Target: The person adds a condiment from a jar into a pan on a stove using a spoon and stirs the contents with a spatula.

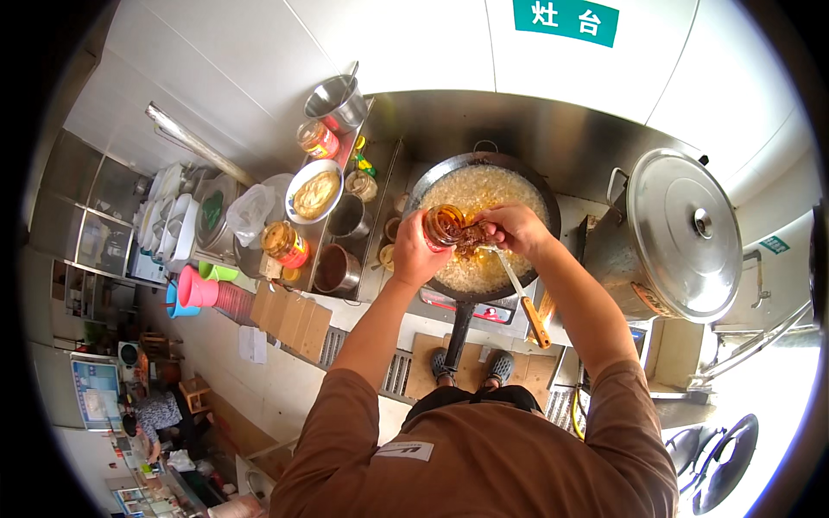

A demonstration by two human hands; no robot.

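Observation:
My left hand [413, 252] grips a glass jar [444, 223] of dark red-brown sauce, tipped over the wok with its mouth to the right. At that mouth, my right hand [515, 226] pinches a small utensil, mostly hidden by fingers and sauce. A clump of dark sauce [474, 238] hangs between jar and fingers. Beneath both hands is a black wok [550, 194] of pale, bubbling chopped food [479, 184], with orange-red oil near the middle. A spatula [531, 317] leans in the wok, its wooden handle over the near rim.
A lidded steel stockpot [686, 226] stands right of the wok. Leftward are a bowl of yellowish paste [315, 191], sauce jars [285, 245] [317, 139], a steel pot [335, 103] and metal canisters [337, 269]. The wok handle [461, 337] points toward me. Another person [158, 414] bends over a far-left counter.

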